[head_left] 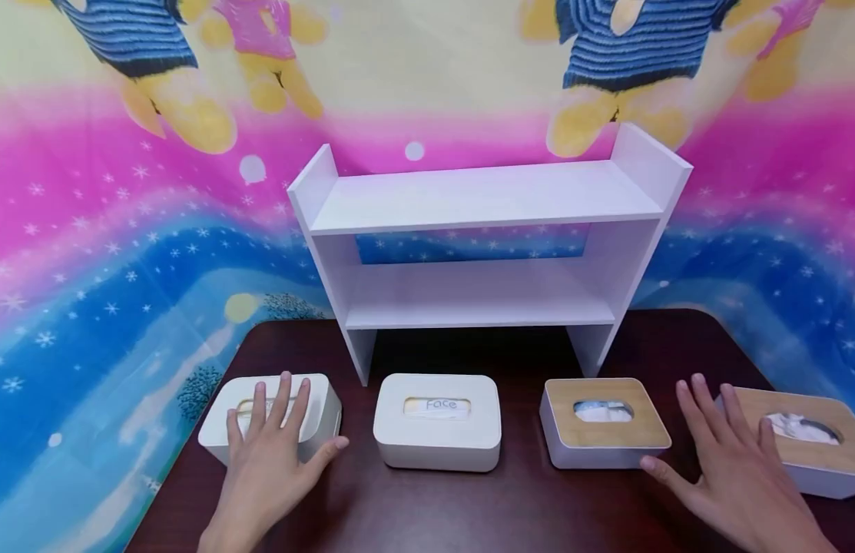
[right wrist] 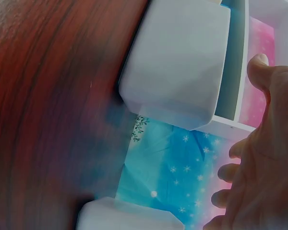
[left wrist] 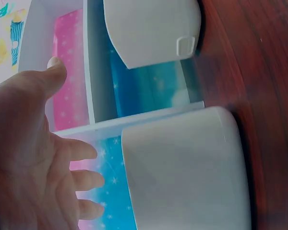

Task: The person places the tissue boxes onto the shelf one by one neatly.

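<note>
My left hand [head_left: 271, 468], fingers spread, hovers over the near side of a white tissue box [head_left: 319, 411] at the far left; the left wrist view shows a gap between fingertips and box. Right of it stands a second white tissue box [head_left: 437, 434] with "Face" showing in its slot. My right hand [head_left: 734, 461], also spread, is between two tissue boxes with wooden lids, one on its left [head_left: 607, 424] and one at the far right [head_left: 831, 438]. In the right wrist view its fingers appear apart from the nearer box [right wrist: 177, 62]. Neither hand holds anything.
A white two-tier shelf [head_left: 482, 200] stands at the back of the dark wooden table [head_left: 462, 514], behind the row of boxes. A colourful printed cloth [head_left: 157, 307] with bears and snowflakes hangs behind and around the table.
</note>
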A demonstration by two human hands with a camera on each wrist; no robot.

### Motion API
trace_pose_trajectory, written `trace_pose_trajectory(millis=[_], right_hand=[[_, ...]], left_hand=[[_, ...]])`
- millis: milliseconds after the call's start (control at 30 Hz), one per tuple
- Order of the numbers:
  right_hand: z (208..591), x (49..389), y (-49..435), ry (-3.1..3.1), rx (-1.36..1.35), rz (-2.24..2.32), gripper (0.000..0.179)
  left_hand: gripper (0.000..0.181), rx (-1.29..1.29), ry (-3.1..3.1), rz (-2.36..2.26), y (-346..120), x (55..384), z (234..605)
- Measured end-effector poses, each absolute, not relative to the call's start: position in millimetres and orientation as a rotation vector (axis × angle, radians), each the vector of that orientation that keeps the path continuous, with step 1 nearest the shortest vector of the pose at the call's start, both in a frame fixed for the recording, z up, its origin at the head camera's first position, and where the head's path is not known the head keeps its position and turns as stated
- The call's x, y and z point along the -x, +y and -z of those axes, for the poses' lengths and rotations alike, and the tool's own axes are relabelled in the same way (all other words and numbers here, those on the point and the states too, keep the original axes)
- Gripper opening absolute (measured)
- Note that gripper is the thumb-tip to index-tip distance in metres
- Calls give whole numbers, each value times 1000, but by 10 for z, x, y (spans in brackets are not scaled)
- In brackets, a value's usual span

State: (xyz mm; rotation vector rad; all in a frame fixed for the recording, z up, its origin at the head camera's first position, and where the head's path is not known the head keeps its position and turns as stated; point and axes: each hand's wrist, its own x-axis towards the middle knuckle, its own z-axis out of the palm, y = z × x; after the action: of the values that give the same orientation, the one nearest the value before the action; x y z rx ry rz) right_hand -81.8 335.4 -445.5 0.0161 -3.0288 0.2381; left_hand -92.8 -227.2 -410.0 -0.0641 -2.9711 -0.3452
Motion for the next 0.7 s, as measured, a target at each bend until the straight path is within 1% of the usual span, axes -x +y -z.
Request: trace_pose_trajectory(millis=[400, 700], right_hand=[[4401, 829, 3309, -3044, -64, -323, 123], [4383, 862, 3268, -3019, -122, -335, 123]], left_hand=[[106, 168, -2947, 428, -1947, 983, 4076], [105, 298, -2908, 459, -1596, 1037, 4084]])
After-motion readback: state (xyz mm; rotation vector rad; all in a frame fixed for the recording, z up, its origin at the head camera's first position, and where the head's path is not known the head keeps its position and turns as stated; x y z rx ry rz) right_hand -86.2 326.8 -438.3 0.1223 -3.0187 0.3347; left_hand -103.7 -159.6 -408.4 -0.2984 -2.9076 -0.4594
